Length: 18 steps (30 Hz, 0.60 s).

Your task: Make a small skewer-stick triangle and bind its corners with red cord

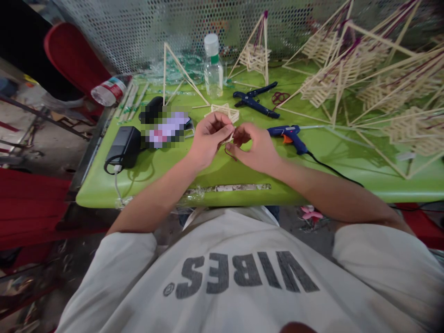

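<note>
The work looks partway done. On the far right of the table (100, 189) there are lots of tall stick frames (266, 46). They have little stick stacks (255, 59) inside them, and purple string (265, 15) at their tops. Those look done, or almost done. One bare frame (164, 74) stands at the far left of the hands, and it has no stack in it. A small bunch of pale sticks (225, 111) is just past the hands, away from that frame. So that bunch and the bare frame look like the parts with work left. The hands hide some of the bunch, so I can't tell if they touch it.

Both arms reach in from the near side and lean toward each other. The hands meet near the middle, up over the table, with the wrists bent in. The left hand (208, 138) has its thumb and pointing finger pinched together on a tiny pale piece (227, 139). The right hand (258, 150) is curled right beside it, with its fingertips close by. A thin dark string (231, 155) hangs down by its thumb. I can't tell if the right hand is pinching the string or the piece. The blue glue gun (293, 137) lies to the right, and nobody holds it.
</note>
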Available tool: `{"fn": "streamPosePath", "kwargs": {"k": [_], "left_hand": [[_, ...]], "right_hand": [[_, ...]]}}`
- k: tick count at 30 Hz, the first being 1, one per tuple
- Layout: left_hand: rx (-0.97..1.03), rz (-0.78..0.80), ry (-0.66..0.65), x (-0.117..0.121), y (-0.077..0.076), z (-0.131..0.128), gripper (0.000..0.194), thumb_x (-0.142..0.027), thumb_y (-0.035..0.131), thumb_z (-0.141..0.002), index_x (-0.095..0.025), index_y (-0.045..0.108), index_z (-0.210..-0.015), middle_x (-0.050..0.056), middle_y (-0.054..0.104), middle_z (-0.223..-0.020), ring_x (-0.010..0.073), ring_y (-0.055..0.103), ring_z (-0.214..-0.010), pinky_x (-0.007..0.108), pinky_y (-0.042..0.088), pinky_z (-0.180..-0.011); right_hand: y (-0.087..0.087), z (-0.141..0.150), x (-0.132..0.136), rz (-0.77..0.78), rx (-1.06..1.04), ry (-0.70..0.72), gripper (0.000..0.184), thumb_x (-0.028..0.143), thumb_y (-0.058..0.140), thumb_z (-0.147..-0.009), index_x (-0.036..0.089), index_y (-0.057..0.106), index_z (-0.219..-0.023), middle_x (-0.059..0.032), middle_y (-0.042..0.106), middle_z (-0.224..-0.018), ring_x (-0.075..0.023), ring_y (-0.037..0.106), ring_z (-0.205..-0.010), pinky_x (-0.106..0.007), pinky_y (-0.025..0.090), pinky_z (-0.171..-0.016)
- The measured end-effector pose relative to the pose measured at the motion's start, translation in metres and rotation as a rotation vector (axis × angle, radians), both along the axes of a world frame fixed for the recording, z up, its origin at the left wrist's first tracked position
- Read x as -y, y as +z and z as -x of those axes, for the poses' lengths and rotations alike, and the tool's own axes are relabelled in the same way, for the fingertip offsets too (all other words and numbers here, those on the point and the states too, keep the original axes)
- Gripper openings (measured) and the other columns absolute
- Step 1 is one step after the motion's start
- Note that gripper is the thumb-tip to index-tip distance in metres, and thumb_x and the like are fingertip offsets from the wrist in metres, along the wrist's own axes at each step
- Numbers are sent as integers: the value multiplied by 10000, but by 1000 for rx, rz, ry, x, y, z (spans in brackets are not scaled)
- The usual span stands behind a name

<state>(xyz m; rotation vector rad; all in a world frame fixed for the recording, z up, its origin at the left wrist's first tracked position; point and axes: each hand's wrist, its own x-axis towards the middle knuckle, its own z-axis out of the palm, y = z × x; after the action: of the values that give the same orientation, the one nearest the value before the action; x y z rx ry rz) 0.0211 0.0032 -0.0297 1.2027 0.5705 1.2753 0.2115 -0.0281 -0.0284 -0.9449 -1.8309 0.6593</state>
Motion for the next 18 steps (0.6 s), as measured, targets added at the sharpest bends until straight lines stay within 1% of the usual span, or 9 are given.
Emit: {"fn": "streamPosePath", "kwargs": {"k": [1, 3, 6, 8, 11, 13, 15, 17, 18], "left_hand": [[1, -20, 16, 0, -1, 0, 460, -528, 1086, -840, -234, 744, -936, -26, 629, -796, 87, 546, -650, 237, 453, -596], [-8, -65, 45, -1, -2, -1, 463, -542, 1079, -845, -234, 747, -937, -26, 648, -796, 92, 569, -660, 243, 483, -620], [-41, -133, 79, -2, -3, -1, 436, -548, 1052, -881, -236, 758, -959, -20, 676, -811, 102, 613, -685, 252, 524, -652], [-51, -161, 95, -1, -4, -1, 414, -537, 1045, -893, -239, 771, -978, -20, 685, -821, 102, 620, -687, 248, 526, -647], [-40, -177, 93, 0, -4, -1, 391, -513, 1044, -900, -239, 782, -993, -20, 697, -824, 95, 624, -679, 235, 520, -635], [-27, -174, 72, 2, -5, -1, 373, -493, 1040, -910, -238, 783, -1002, -18, 704, -817, 93, 627, -668, 223, 507, -613], [-20, -160, 64, 3, -4, -1, 366, -480, 1036, -918, -233, 780, -1001, -15, 709, -813, 89, 627, -661, 213, 495, -596], [-18, -141, 78, 6, -2, -1, 373, -476, 1034, -922, -222, 769, -988, -11, 712, -814, 83, 624, -665, 208, 504, -611], [-18, -131, 85, 8, 0, -2, 382, -477, 1036, -921, -217, 762, -979, -11, 711, -812, 80, 620, -664, 207, 510, -621]], "right_hand": [[0, 1, -1, 83, -27, 41, 315, 440, 914, -911, 263, 660, -973, -9, 776, -879, -216, 730, -792, -402, 599, -768], [1, 2, -2, 195, -88, 115, 364, 486, 966, -879, 253, 704, -979, -23, 817, -920, -226, 764, -849, -415, 647, -837], [2, 3, -4, 303, -175, 198, 429, 494, 1039, -815, 241, 731, -975, -21, 835, -946, -214, 777, -875, -420, 673, -910], [2, 4, -4, 363, -217, 251, 457, 486, 1074, -779, 235, 743, -969, -18, 832, -960, -206, 777, -890, -408, 670, -919], [2, 4, -5, 461, -276, 280, 434, 471, 1075, -792, 229, 752, -952, -13, 814, -935, -189, 754, -849, -372, 639, -824], [2, 3, -5, 526, -305, 297, 389, 478, 1030, -857, 228, 745, -943, -15, 806, -888, -180, 728, -787, -356, 605, -746], [4, 3, -5, 573, -323, 340, 369, 490, 988, -905, 229, 729, -939, -14, 793, -848, -185, 727, -755, -359, 597, -721], [7, 2, -2, 592, -317, 367, 392, 493, 994, -895, 234, 710, -970, 3, 762, -822, -189, 725, -725, -365, 603, -704], [8, 2, 0, 586, -294, 358, 418, 493, 1012, -874, 238, 703, -992, 17, 741, -812, -186, 713, -703, -364, 599, -690]]}}
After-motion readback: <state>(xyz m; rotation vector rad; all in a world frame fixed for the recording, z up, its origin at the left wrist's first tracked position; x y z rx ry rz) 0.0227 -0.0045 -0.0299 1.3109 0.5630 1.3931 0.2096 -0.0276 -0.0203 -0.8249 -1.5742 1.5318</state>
